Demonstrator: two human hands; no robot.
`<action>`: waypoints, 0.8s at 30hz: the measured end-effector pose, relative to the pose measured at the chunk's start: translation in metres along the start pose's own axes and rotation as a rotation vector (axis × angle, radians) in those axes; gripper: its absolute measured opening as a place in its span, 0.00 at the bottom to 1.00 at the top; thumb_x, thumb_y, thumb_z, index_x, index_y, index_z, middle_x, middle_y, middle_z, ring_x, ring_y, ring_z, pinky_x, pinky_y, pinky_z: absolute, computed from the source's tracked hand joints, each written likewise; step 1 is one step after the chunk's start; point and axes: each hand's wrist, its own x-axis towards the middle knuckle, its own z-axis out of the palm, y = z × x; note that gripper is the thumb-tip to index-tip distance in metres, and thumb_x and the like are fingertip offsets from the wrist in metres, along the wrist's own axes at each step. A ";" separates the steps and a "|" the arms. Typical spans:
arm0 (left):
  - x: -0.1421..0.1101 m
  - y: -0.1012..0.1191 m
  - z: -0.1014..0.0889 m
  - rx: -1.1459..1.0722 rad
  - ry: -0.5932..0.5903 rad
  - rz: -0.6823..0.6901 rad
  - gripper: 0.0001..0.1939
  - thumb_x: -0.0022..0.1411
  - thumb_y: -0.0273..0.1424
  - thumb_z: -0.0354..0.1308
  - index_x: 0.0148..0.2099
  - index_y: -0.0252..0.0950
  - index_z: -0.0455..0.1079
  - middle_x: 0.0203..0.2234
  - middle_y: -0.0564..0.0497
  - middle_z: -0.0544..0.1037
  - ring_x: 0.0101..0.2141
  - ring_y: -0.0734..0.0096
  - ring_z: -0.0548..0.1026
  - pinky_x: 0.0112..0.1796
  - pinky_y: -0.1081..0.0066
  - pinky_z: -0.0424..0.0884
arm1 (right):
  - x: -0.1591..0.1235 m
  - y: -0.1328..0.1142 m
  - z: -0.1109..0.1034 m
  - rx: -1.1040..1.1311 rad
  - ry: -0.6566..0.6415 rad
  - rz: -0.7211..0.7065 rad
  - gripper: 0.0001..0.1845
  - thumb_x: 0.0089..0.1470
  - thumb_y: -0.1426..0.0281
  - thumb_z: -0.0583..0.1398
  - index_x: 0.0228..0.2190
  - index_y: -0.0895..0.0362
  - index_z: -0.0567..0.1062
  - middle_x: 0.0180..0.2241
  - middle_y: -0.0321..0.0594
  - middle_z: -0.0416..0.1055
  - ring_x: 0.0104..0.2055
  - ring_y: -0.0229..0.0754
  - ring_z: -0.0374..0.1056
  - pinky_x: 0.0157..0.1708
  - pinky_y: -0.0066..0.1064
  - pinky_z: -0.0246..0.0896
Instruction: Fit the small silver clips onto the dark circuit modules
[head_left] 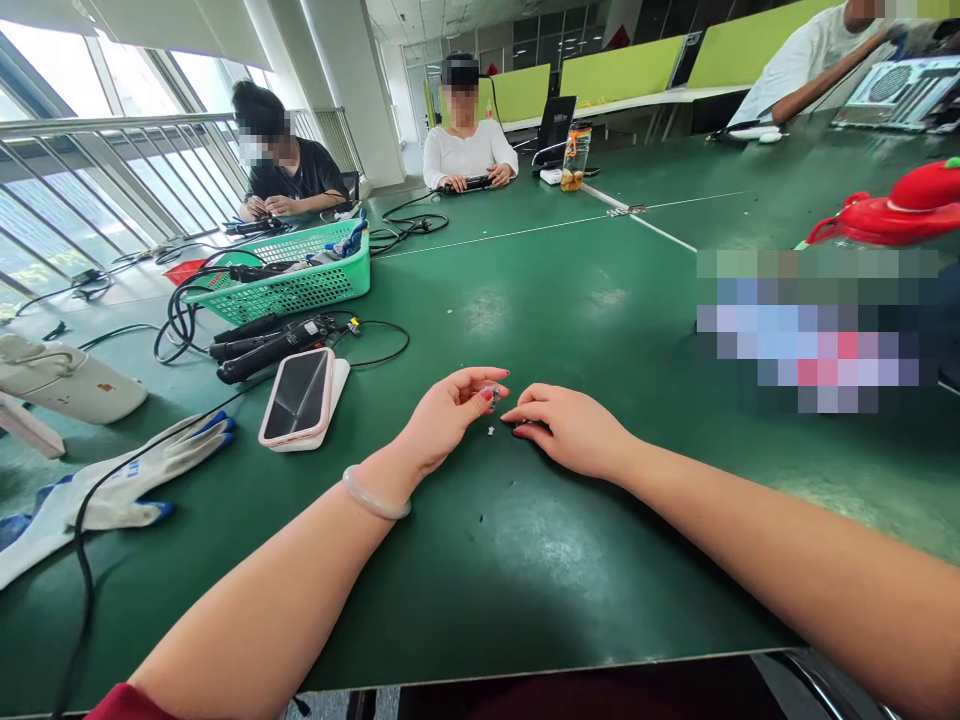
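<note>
Near the middle of the green table, my left hand (450, 415) pinches a small shiny metal piece (493, 392) between thumb and fingers; the piece is too small to name. Close beside it on the right, my right hand (568, 428) rests low at the tabletop, its thumb and fingertips drawn together. Whatever those fingertips hold, if anything, cannot be made out. A tiny pale bit (490, 431) lies on the table just below the left fingertips, between the two hands.
Left of my hands lie a phone (300, 393), black hair-tool-like handles (274, 345), cables and a white-blue glove (150, 478). Behind them stands a green basket (292, 290) with tools. A red item (892, 210) sits far right. Several people sit around the table; a bottle (576, 158) stands farther back.
</note>
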 end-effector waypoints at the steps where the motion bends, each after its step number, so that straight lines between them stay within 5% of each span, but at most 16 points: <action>1: 0.001 -0.001 -0.001 0.068 0.038 -0.003 0.16 0.57 0.35 0.58 0.47 0.35 0.71 0.37 0.47 0.77 0.38 0.72 0.73 0.43 0.68 0.67 | 0.000 -0.001 0.000 0.014 -0.002 0.003 0.10 0.57 0.69 0.56 0.37 0.53 0.78 0.36 0.38 0.72 0.37 0.40 0.68 0.39 0.33 0.62; 8: 0.002 -0.008 -0.005 0.456 0.105 0.013 0.13 0.59 0.37 0.55 0.42 0.38 0.75 0.34 0.49 0.80 0.30 0.73 0.73 0.36 0.70 0.68 | 0.000 -0.002 -0.008 0.291 0.033 0.177 0.06 0.53 0.68 0.58 0.28 0.55 0.74 0.26 0.35 0.72 0.29 0.38 0.66 0.33 0.31 0.61; 12: 0.001 -0.007 -0.001 0.371 0.068 -0.020 0.14 0.59 0.35 0.55 0.45 0.36 0.73 0.34 0.48 0.78 0.25 0.76 0.72 0.31 0.71 0.70 | 0.001 0.003 -0.009 0.608 0.086 0.335 0.08 0.51 0.66 0.58 0.29 0.57 0.73 0.26 0.36 0.74 0.27 0.36 0.68 0.31 0.30 0.63; 15: 0.000 -0.007 0.004 0.227 0.001 -0.006 0.15 0.58 0.27 0.55 0.48 0.34 0.70 0.37 0.46 0.77 0.31 0.75 0.76 0.36 0.70 0.72 | 0.002 0.005 -0.009 0.729 0.104 0.375 0.10 0.49 0.65 0.59 0.31 0.58 0.74 0.26 0.37 0.74 0.25 0.36 0.67 0.30 0.30 0.63; 24: -0.007 0.004 0.011 0.333 -0.049 0.034 0.19 0.55 0.22 0.58 0.50 0.35 0.70 0.38 0.48 0.79 0.36 0.71 0.78 0.44 0.68 0.74 | 0.000 -0.001 -0.009 0.679 0.095 0.328 0.11 0.50 0.61 0.59 0.28 0.56 0.75 0.25 0.35 0.73 0.26 0.36 0.66 0.31 0.30 0.61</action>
